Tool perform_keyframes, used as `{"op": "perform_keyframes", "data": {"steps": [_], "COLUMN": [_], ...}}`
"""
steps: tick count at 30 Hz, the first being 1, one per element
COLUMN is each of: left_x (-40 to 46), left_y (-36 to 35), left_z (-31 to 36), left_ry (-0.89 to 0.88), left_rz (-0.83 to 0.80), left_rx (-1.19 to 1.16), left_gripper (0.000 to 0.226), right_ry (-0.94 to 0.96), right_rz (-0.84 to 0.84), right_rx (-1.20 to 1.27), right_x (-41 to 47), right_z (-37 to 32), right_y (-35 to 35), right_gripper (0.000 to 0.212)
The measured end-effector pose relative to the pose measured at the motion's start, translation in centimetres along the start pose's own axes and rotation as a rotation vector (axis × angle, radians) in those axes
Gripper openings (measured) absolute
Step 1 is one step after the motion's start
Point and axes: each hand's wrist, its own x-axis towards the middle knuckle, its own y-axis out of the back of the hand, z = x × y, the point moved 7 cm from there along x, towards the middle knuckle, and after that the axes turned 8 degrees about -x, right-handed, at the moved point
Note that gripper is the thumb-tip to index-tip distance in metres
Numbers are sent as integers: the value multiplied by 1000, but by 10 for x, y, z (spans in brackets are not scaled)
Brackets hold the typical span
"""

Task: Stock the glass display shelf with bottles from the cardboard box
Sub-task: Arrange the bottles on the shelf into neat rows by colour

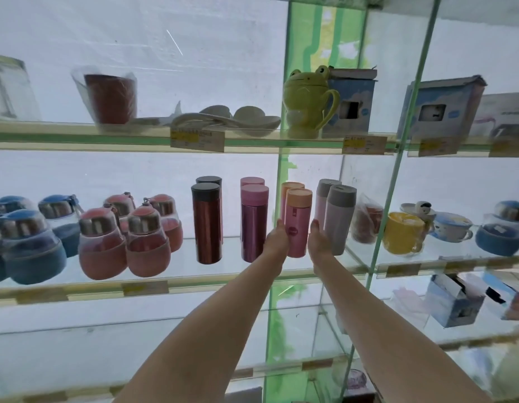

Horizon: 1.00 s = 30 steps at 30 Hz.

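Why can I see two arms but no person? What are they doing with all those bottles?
The camera sits on the person's head and looks where they look, so you only see their arms reaching forward. There is just this one picture, taken from there.

They stand before a glass shelf. On it are round blue and pink bottles at the left, then tall bottles in pairs: dark red, purple, pink and grey.

The left hand and the right hand are on either side of the pink bottle with the orange lid, with fingers against it, setting it in line. Its bottom is on the shelf.

Above is a frog mug. No cardboard box of bottles is in view.
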Motion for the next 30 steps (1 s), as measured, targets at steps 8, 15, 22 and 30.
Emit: {"op": "perform_keyframes", "data": {"steps": [8, 15, 22, 30], "left_x": [-64, -123, -164, -176], "left_y": [58, 139, 238, 342], "left_z": [25, 35, 57, 88], "left_ry": [-60, -89, -157, -222], "left_rz": [7, 45, 162, 297], "left_rx": [52, 54, 21, 83], "left_gripper": [52, 46, 29, 30], "right_ry": [67, 74, 146, 228], "right_rz": [96, -75, -204, -304], "right_rx": [-119, 61, -4, -78], "right_x": [-78, -161, -219, -256], "right_z": [-20, -41, -61, -96], "right_y": [-10, -64, -131, -213], "right_gripper": [37, 28, 23, 24]}}
